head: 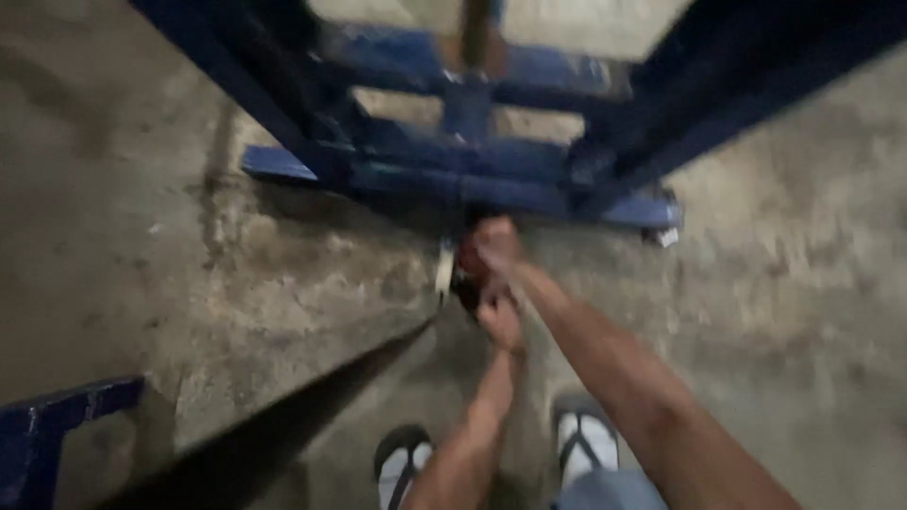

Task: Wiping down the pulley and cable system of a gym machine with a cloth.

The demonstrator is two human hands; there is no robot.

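While I bend over the concrete floor (142,217), both my arms reach down and away from me toward the base of a blue metal frame (491,179). My right hand (493,244) is the farther one, up against the near edge of the frame's bottom bar, fingers curled closed around something dark and reddish (470,264); the view is blurred and I cannot tell what that thing is. My left hand (501,321) sits just nearer to me, directly below the right, also curled shut, touching the same dark object from the near side. A small pale piece (444,269) shows just left of the hands, shape unclear. The dark object lies on the floor at the middle of the frame's near bar, between my two hands. A long dark strip (283,425) runs from near the hands down to the near left, slanting across the floor. At the far left near corner a second blue metal piece (57,425) juts in. My feet in sandals (586,439) stand near, side by side, on the floor. Two blue uprights rise from the frame, left and right, out of view at the top.
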